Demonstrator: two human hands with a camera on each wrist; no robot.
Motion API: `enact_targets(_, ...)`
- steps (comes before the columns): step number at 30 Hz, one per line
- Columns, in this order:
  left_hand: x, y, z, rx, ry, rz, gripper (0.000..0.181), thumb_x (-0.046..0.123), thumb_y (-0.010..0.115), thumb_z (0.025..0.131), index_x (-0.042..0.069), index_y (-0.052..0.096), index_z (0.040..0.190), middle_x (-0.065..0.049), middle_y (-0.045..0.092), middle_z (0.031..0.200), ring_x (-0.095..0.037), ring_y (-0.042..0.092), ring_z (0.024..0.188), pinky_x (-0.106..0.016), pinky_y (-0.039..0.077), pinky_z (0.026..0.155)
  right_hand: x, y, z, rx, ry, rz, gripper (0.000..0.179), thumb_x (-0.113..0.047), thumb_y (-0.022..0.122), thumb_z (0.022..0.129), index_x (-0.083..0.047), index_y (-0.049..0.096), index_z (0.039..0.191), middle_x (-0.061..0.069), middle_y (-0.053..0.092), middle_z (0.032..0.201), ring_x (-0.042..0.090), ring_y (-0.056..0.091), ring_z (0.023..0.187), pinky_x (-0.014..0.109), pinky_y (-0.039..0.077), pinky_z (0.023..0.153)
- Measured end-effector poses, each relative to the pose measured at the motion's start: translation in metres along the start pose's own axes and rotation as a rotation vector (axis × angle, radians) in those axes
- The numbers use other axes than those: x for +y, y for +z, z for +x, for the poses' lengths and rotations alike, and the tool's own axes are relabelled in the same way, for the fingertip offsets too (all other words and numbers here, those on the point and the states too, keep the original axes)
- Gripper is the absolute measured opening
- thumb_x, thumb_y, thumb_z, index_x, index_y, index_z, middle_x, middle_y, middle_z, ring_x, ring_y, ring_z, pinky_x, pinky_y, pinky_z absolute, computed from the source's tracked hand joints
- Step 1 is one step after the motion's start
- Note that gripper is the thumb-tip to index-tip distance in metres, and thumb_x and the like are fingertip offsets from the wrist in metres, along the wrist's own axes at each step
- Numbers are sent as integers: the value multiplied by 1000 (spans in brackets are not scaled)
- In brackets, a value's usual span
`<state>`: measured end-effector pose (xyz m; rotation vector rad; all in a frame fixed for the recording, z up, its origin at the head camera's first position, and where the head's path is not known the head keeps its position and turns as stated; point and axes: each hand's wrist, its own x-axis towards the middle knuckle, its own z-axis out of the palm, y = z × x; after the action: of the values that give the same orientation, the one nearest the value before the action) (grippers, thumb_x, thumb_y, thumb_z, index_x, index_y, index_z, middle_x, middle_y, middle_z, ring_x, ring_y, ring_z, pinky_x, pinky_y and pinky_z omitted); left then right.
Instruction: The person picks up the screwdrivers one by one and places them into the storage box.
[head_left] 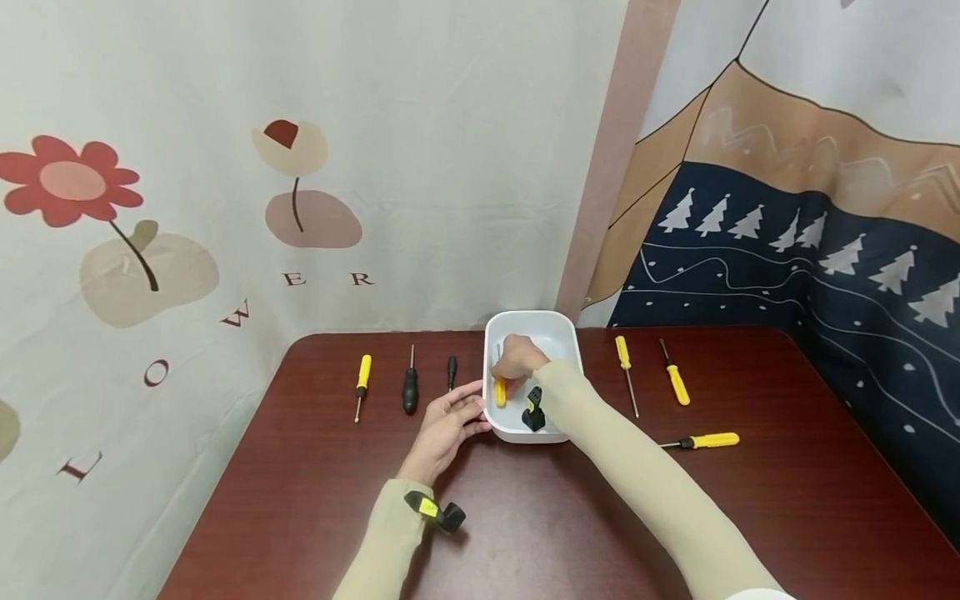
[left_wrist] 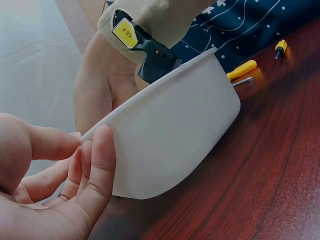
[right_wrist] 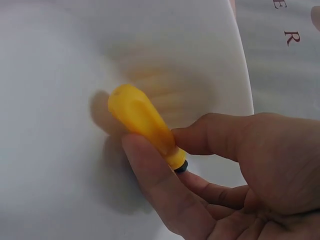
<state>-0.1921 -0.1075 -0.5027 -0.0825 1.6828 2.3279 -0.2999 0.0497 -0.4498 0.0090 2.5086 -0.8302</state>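
Note:
A white plastic tub (head_left: 513,435) stands at the back middle of the table. Inside it, my right hand (head_left: 519,357) pinches a yellow-handled screwdriver (right_wrist: 142,117) between thumb and fingers, close to the handle's black collar. Most of that screwdriver's shaft is hidden by the hand; its handle end points toward me in the head view. My left hand (head_left: 447,429) is at the tub's left side, with the thumb at the rim and the fingers (left_wrist: 103,155) against the outer wall, gripping the edge.
Left of the tub lie a yellow-handled screwdriver (head_left: 363,372), a black screwdriver (head_left: 410,390) and a small black one (head_left: 452,369). To its right lie yellow screwdrivers, two upright in view (head_left: 624,353) and one sideways (head_left: 714,440) nearer me. A printed curtain (head_left: 450,167) hangs behind the table.

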Motion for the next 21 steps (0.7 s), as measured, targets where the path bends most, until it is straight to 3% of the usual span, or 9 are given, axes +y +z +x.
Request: enact_targets(21,1,1,-1,-5,1,3,43,-4,59,99,-2,56,142,-5,65,100,-14,65,80,-25,62,71,0,0,-2,-34,6,12,16,-9,70,88,1,61,97,10,66,78,21,76,65,25,62,58)
